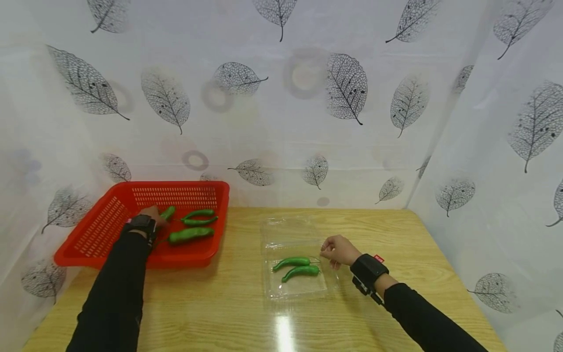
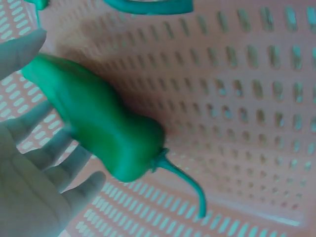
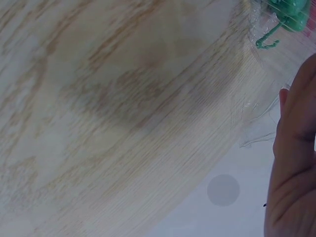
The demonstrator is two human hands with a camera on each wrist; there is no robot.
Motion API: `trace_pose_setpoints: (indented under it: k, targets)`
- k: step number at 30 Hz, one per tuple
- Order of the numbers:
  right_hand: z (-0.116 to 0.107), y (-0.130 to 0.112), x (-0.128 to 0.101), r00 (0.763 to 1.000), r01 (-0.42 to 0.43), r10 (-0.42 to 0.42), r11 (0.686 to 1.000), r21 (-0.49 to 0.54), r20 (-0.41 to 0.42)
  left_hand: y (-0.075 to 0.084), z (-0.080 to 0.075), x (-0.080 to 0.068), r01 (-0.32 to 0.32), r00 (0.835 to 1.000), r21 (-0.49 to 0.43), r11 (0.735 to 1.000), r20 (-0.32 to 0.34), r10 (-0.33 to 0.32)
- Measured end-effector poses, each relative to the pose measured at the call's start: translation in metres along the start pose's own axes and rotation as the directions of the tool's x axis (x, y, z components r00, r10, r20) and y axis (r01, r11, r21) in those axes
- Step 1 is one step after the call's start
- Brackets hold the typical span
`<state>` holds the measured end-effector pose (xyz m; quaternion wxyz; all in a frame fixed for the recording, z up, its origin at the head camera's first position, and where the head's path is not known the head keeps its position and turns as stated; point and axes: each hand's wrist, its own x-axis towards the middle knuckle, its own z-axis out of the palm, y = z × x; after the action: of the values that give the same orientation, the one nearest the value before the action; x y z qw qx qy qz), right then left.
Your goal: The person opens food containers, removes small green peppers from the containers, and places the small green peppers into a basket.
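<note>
Inside the red plastic basket (image 1: 222, 195), my left hand (image 1: 154, 215) is around a large green pepper (image 2: 98, 113). In the left wrist view its fingers (image 2: 59, 155) lie spread along one side of the pepper, with the thumb near its tip; the stem points away. My right hand (image 1: 340, 250) is at the right edge of a clear plastic box (image 1: 286, 291), fingers bent, fingertips right at the rim. I cannot tell whether they pinch it. Two slim green peppers (image 1: 301, 272) lie side by side in the box, and the lid (image 1: 290, 230) is folded back.
More green peppers lie in the basket to the right of my left hand: a thick one (image 1: 191, 234) and slimmer ones (image 1: 200, 221). Basket and box stand on a wood-grain table (image 1: 211, 313). A white leaf-print sheet (image 1: 281, 132) hangs behind the table and at its sides.
</note>
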<state>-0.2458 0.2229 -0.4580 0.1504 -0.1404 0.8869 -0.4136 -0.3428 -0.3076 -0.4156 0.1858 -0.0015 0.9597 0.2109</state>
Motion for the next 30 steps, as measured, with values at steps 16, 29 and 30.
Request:
trace_pose_setpoints:
  k: [16,29,30]
  targets:
    - [0.000,0.000,-0.002,1.000,-0.006,0.006,1.000,-0.014,-0.026,0.008,-0.019,0.018,-0.126,0.976,0.145,0.981,-0.158,0.148]
    - [0.001,0.002,-0.002,0.999,0.028,-0.028,1.000,-0.009,-0.016,0.042,-0.024,-0.016,-0.308,0.901,0.217,0.926,-0.247,0.358]
    - [0.000,0.002,-0.002,0.999,0.028,-0.028,1.000,-0.007,-0.016,0.047,-0.024,-0.021,-0.329,0.889,0.224,0.918,-0.256,0.381]
